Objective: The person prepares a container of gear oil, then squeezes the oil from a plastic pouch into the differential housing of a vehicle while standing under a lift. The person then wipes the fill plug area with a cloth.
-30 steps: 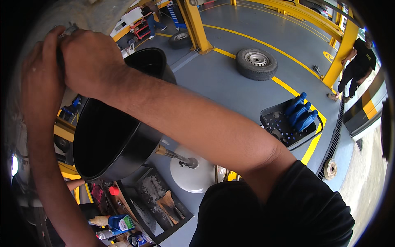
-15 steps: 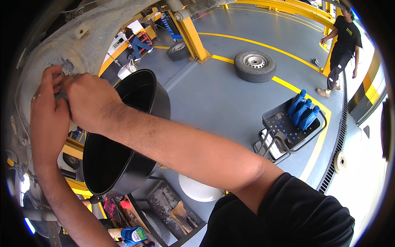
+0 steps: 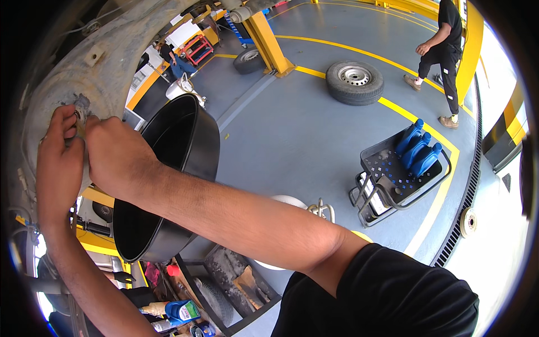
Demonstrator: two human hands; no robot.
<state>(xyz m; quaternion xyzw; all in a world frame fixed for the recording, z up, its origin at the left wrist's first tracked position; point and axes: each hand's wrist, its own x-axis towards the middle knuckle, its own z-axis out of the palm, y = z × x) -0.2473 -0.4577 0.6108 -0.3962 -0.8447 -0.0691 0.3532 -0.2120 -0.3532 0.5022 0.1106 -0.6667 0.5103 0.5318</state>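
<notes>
Overhead at the left is a dirty grey metal housing (image 3: 104, 67) with a dark, wet-looking patch near a small round fitting (image 3: 77, 114). My left hand (image 3: 60, 168) reaches up to this fitting, its fingers curled against it. Right beside it, my right hand (image 3: 117, 150) is closed in a fist, its fingertips turned away from me. Whatever the fingers of either hand grip is hidden by the hands. Behind and below my right forearm, a large black round drain pan (image 3: 205, 143) sits tilted, with its open side toward the housing.
A black trolley (image 3: 387, 163) carries blue bottles (image 3: 417, 147). A wheel (image 3: 355, 83) lies on the floor before a yellow post (image 3: 268, 45). A co-worker (image 3: 447, 56) walks at the right; another person (image 3: 175, 60) is far back. Below stands a metal-framed bin (image 3: 247, 281) with a blue jug (image 3: 181, 312).
The view has shifted slightly. Both hands stay at the fitting, with my right fist slightly farther from my left fingers. The co-worker at the right has stepped leftward.
</notes>
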